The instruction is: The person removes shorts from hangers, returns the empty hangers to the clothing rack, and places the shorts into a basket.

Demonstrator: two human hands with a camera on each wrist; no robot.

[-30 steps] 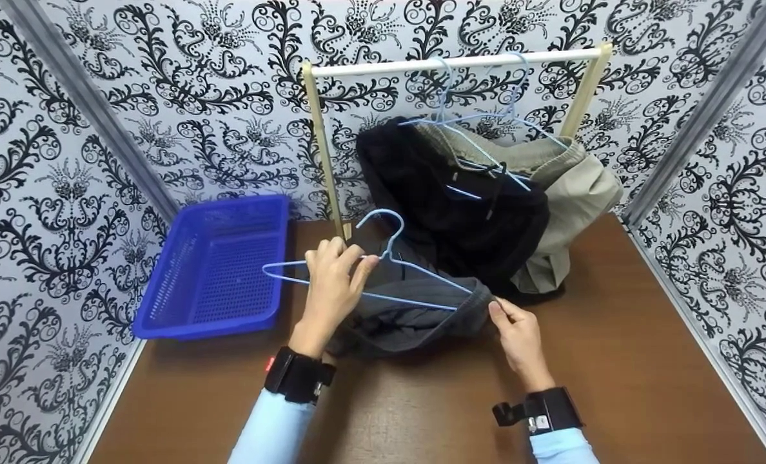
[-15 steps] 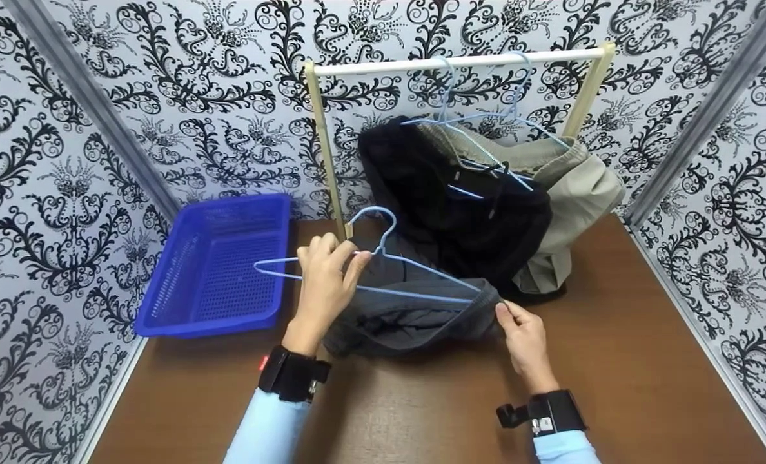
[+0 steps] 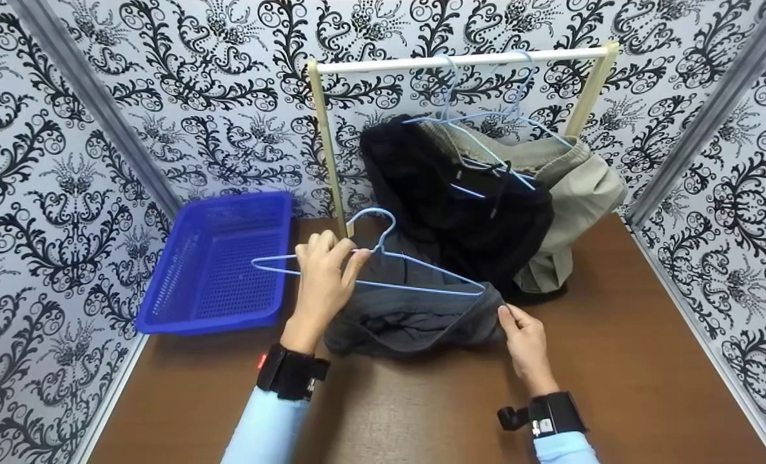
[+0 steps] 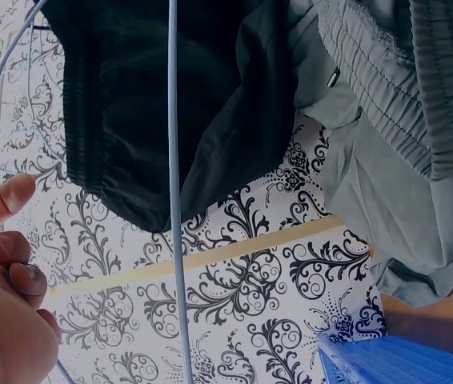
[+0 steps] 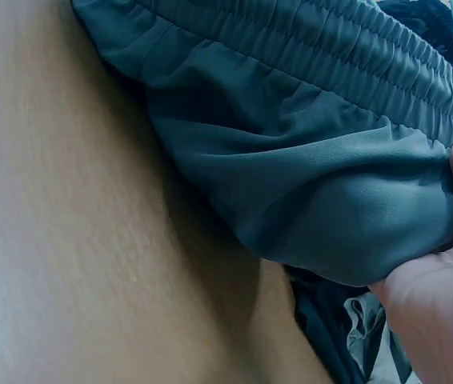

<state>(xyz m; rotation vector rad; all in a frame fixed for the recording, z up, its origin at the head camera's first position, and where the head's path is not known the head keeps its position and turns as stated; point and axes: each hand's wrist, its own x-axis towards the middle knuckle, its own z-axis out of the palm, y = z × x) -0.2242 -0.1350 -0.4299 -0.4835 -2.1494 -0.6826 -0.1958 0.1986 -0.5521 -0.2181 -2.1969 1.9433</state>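
My left hand [image 3: 325, 274] grips a light blue wire hanger [image 3: 422, 261] near the base of its hook, fingers curled over the upper wire. The hanger's right end sits inside the elastic waistband of dark grey pants [image 3: 396, 322], while its left end sticks out free. With thumb and fingers my right hand [image 3: 526, 341] pinches the right edge of that waistband. In the right wrist view the gathered waistband of the grey pants [image 5: 314, 48] stretches toward the thumb. The left wrist view shows the fingers [image 4: 18, 256] curled at the wire, with the hanger's lower bar [image 4: 174, 184] crossing the picture.
A rack with a white rail [image 3: 396, 66] stands at the back. Black pants [image 3: 447, 206] and beige pants [image 3: 589, 187] hang from it on blue hangers. A blue plastic basket [image 3: 276, 258] sits at the left on the brown table [image 3: 409, 412]. Patterned walls enclose the table.
The hanger has shifted slightly left and its lower bar has risen at the right end. My right hand, still pinching the waistband, has moved a little right.
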